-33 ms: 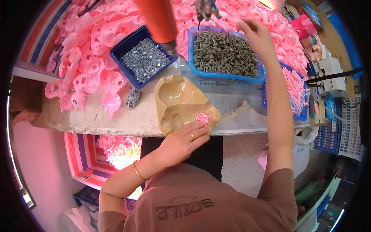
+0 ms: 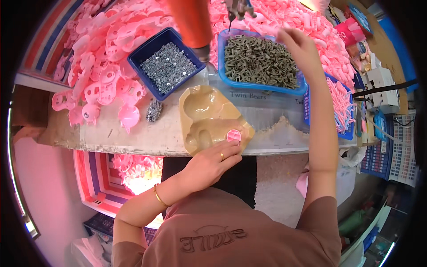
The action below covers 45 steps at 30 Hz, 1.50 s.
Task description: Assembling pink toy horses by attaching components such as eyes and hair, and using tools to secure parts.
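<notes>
My left hand (image 2: 212, 163) lies across the front edge of a tan moulded cradle (image 2: 213, 102), its fingers stretched out. Its fingertips reach the rim of a small round pink plastic part (image 2: 234, 135) set in the cradle's right side. My right hand (image 2: 302, 48) hovers above the right back corner of a blue tub (image 2: 249, 84), beside the heaped pink parts. Its fingers are curled in; whatever they hold, if anything, cannot be made out. Many small dark grey pieces (image 2: 260, 60) fill the tub.
A navy bin (image 2: 142, 71) of small screws (image 2: 168, 64) stands left of a hanging orange power driver (image 2: 191, 22). Pink plastic parts (image 2: 106, 84) pile up behind and at left. A screw cluster (image 2: 154, 111) sits by the cradle. At right, a blue basket (image 2: 347, 133) holds pink strips.
My right hand has drawn back slightly toward me and to the right. My left hand stays on the cradle by the round pink part.
</notes>
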Each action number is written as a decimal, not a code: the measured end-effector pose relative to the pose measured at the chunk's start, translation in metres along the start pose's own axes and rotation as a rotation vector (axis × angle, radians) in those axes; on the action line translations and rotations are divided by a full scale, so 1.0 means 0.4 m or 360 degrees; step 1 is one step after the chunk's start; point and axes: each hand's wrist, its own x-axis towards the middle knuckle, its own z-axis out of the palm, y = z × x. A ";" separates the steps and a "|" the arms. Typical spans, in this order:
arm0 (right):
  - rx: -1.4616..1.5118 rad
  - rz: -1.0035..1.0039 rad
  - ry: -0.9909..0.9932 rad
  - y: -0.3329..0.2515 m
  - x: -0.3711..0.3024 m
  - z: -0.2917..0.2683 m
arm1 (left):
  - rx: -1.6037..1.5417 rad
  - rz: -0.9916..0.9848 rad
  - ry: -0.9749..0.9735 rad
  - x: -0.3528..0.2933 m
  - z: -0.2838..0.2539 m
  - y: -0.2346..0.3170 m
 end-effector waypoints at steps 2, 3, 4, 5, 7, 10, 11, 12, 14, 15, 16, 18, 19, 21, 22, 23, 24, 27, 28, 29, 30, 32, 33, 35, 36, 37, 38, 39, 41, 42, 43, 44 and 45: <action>0.0224 0.0132 -0.0349 -0.100 -0.118 -0.002 | -0.0044 -0.0048 0.0041 -0.011 0.003 0.004; 0.0398 0.0197 -0.0539 -0.152 -0.175 0.025 | 0.0003 -0.0041 0.0104 -0.017 0.007 0.007; 0.0148 -0.0174 -0.0667 -0.162 -0.224 0.044 | 0.0007 -0.0058 0.0112 -0.026 0.003 0.013; -0.0115 -0.0539 -0.0777 -0.163 -0.272 0.065 | 0.0040 0.0078 0.0085 -0.031 -0.003 0.017; -0.0119 -0.0724 -0.0635 -0.206 -0.368 0.145 | 0.0099 0.0196 0.0062 -0.045 -0.024 0.028; -0.0290 -0.0849 -0.0643 -0.208 -0.435 0.222 | 0.0208 0.0342 0.0108 -0.085 -0.054 0.048; -0.0259 -0.0900 -0.0645 -0.216 -0.443 0.233 | 0.0201 0.0310 0.0165 -0.101 -0.072 0.044; -0.0329 -0.0862 -0.0675 -0.220 -0.454 0.238 | 0.0197 0.0277 0.0223 -0.115 -0.089 0.040; -0.0364 -0.0893 -0.0704 -0.233 -0.460 0.252 | 0.0227 0.0188 0.0328 -0.151 -0.109 0.013; -0.0419 -0.0858 -0.0723 -0.243 -0.458 0.257 | 0.0261 0.0073 0.0430 -0.171 -0.118 -0.011; -0.0474 -0.0826 -0.0746 -0.251 -0.454 0.263 | 0.0295 -0.0044 0.0537 -0.193 -0.127 -0.034; -0.0487 -0.0880 -0.0750 -0.266 -0.448 0.262 | 0.0523 -0.0248 0.0817 -0.225 -0.169 -0.105; -0.0517 -0.0874 -0.0744 -0.271 -0.445 0.257 | 0.0754 -0.0421 0.0902 -0.235 -0.203 -0.148; -0.0511 -0.0879 -0.0698 -0.256 -0.440 0.255 | 0.0865 -0.0743 0.1215 -0.235 -0.304 -0.222; -0.0507 -0.0862 -0.0653 -0.257 -0.436 0.253 | 0.0790 -0.0950 0.1287 -0.235 -0.364 -0.263; -0.0469 -0.0824 -0.0614 -0.262 -0.431 0.254 | 0.0727 -0.1200 0.1369 -0.216 -0.419 -0.292; -0.0470 -0.0850 -0.0614 -0.264 -0.428 0.256 | 0.0941 -0.1097 0.1434 -0.219 -0.469 -0.351; -0.0400 -0.0847 -0.0639 -0.260 -0.431 0.267 | 0.1108 -0.0955 0.1444 -0.242 -0.569 -0.489; -0.0405 -0.0821 -0.0667 -0.258 -0.438 0.272 | 0.1106 -0.0948 0.1456 -0.234 -0.587 -0.503; -0.0408 -0.0796 -0.0694 -0.257 -0.442 0.275 | 0.0990 -0.1013 0.1396 -0.229 -0.602 -0.513; -0.0412 -0.0805 -0.0690 -0.254 -0.443 0.274 | 0.0876 -0.1076 0.1334 -0.229 -0.613 -0.519; -0.0331 -0.0747 -0.0681 -0.247 -0.450 0.270 | 0.0937 -0.0904 0.1388 -0.223 -0.632 -0.512; -0.0335 -0.0744 -0.0679 -0.244 -0.450 0.269 | 0.1004 -0.0738 0.1440 -0.224 -0.644 -0.506; -0.0252 -0.0661 -0.0673 -0.239 -0.451 0.265 | 0.0720 -0.0769 0.1581 -0.234 -0.675 -0.499; -0.0252 -0.0661 -0.0676 -0.241 -0.451 0.264 | 0.0435 -0.0795 0.1714 -0.240 -0.691 -0.496; -0.0254 -0.0651 -0.0685 -0.244 -0.448 0.266 | 0.0438 -0.0799 0.1714 -0.245 -0.706 -0.494; -0.0256 -0.0641 -0.0693 -0.247 -0.445 0.268 | 0.0145 -0.0804 0.1902 -0.251 -0.720 -0.491; -0.0252 -0.0646 -0.0697 -0.250 -0.440 0.271 | -0.0154 -0.0802 0.2080 -0.257 -0.731 -0.488; -0.0210 -0.0722 -0.0634 -0.258 -0.431 0.280 | -0.0485 -0.0696 0.2183 -0.278 -0.747 -0.484; -0.0204 -0.0728 -0.0640 -0.262 -0.428 0.282 | -0.0822 -0.0575 0.2269 -0.288 -0.753 -0.481; -0.0191 -0.0706 -0.0636 -0.266 -0.426 0.283 | -0.0932 -0.0556 0.2328 -0.283 -0.743 -0.465; -0.0177 -0.0685 -0.0633 -0.269 -0.424 0.284 | -0.0927 -0.0558 0.2334 -0.281 -0.728 -0.455; -0.0174 -0.0691 -0.0639 -0.270 -0.424 0.285 | -0.1228 -0.0493 0.2397 -0.281 -0.711 -0.446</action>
